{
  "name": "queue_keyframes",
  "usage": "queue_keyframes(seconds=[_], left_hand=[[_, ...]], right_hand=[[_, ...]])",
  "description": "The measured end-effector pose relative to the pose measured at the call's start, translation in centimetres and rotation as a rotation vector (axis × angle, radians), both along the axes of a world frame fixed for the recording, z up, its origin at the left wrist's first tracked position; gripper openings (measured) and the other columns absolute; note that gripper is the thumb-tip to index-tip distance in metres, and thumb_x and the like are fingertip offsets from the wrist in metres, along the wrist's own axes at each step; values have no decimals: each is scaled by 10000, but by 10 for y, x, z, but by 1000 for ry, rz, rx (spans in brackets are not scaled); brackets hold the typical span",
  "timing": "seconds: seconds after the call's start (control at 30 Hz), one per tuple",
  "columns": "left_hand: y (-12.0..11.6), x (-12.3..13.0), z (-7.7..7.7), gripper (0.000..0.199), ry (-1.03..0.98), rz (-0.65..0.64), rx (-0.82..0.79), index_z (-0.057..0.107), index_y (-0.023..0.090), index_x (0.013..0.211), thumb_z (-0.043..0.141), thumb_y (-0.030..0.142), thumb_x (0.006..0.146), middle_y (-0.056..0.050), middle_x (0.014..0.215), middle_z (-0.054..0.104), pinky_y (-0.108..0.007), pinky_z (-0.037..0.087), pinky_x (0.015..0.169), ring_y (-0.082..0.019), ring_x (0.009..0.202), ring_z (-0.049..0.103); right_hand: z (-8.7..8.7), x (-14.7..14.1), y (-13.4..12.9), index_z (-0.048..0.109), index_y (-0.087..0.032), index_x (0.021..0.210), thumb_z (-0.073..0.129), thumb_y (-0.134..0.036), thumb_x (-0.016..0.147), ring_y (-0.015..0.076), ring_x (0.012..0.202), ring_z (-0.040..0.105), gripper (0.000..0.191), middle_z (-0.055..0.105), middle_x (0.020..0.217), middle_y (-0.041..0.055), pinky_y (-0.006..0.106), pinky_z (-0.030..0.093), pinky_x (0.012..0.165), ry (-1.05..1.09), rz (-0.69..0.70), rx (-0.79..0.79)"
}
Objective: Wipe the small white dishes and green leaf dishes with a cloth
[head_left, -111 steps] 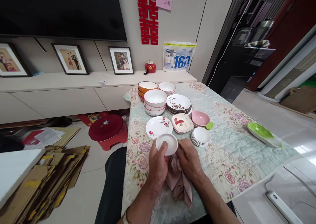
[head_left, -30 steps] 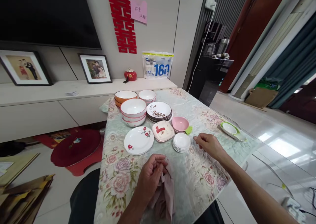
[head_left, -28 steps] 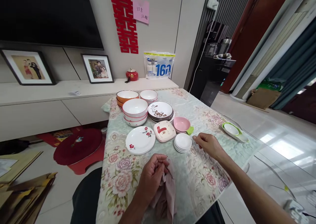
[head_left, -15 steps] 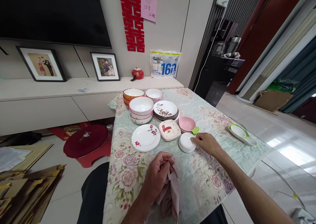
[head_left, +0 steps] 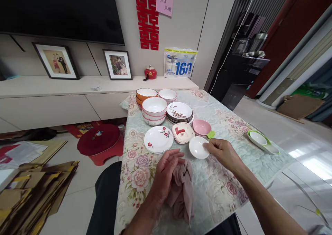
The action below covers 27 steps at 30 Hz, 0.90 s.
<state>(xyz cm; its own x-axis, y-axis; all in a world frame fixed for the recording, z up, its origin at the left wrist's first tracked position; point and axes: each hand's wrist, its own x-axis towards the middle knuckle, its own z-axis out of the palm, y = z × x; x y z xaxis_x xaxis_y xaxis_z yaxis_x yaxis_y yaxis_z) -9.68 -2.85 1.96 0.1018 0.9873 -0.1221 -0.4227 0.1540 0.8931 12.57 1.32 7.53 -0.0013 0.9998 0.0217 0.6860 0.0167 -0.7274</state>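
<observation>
Between its thumb and fingers, my right hand [head_left: 220,152] pinches the rim of a small white dish [head_left: 198,147], tilted a little above the spot where the small dishes are stacked. My left hand [head_left: 168,171] is curled against a crumpled pinkish cloth [head_left: 181,190] near the table's front, the cloth bunched in its palm. Behind the dish are a square plate [head_left: 183,133] with a red figure and a pink bowl [head_left: 202,127] with a green handle. A white plate with red flowers [head_left: 158,139] lies to the left.
Stacked bowls [head_left: 154,106] and brown-patterned plates [head_left: 179,111] stand farther back on the floral tablecloth [head_left: 140,179]. A green and white dish [head_left: 261,141] sits at the right edge. A red stool [head_left: 100,141] and flattened cardboard [head_left: 41,186] are on the left floor.
My right hand has lifted the top small dish off its stack and tilted it. The fingers of my left hand have loosened somewhat around the cloth. The view has shifted slightly.
</observation>
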Motion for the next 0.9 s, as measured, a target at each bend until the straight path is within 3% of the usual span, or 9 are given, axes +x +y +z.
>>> queue_keyframes(seconds=[0.13,0.23,0.4,0.5,0.57,0.63,0.77,0.9], left_hand=[[0,3,5,445,-275,-35,-12,639,177,1240,635,414,864,-126,1219,707,-384,518,906,-271,1054,676],[0,4,7,438,-338,-46,-62,670,174,1207,690,390,826,-117,1220,707,-395,547,878,-296,1079,666],[5,1,4,376,-384,110,-119,688,160,1117,722,356,798,-100,1130,724,-402,586,812,-270,993,682],[8,0,1,373,-399,210,-103,677,180,1117,727,346,786,-85,1159,714,-407,582,841,-269,1039,671],[9,-1,0,384,-403,237,-95,665,184,1136,720,348,793,-86,1183,706,-408,575,867,-274,1081,661],[8,-1,-2,394,-403,239,-97,652,185,1158,711,351,806,-87,1181,707,-406,572,874,-270,1084,664],[8,-2,-6,405,-384,236,-93,641,180,1185,700,353,824,-90,1166,712,-392,577,846,-251,1034,681],[8,-2,-8,432,-360,236,-98,654,185,1193,714,382,813,-100,1169,720,-368,571,828,-269,1053,676]], right_hand=[[-5,-32,-9,320,-207,551,539,-445,855,103,549,319,444,347,552,-40,241,236,501,21,114,21],[-12,-47,-11,320,-205,556,539,-448,880,107,555,339,461,365,548,-37,239,236,499,1,152,40],[-13,-52,-19,451,-198,604,450,-505,966,126,581,442,475,473,592,-18,240,317,516,58,182,34],[-14,-57,-31,660,-202,826,498,-434,972,185,768,584,318,650,803,35,282,456,675,49,316,102],[-19,-62,-41,693,-241,1038,610,-342,912,234,948,609,182,685,995,59,345,487,828,5,440,144],[-26,-66,-48,686,-258,1095,650,-234,855,246,980,610,244,671,1021,63,360,494,844,-59,506,141],[-27,-61,-55,706,-245,962,580,-126,836,194,821,622,215,637,871,30,295,484,715,-92,503,54],[-4,-44,-52,703,-245,871,612,-235,855,190,782,625,93,659,827,14,290,472,695,16,346,86]])
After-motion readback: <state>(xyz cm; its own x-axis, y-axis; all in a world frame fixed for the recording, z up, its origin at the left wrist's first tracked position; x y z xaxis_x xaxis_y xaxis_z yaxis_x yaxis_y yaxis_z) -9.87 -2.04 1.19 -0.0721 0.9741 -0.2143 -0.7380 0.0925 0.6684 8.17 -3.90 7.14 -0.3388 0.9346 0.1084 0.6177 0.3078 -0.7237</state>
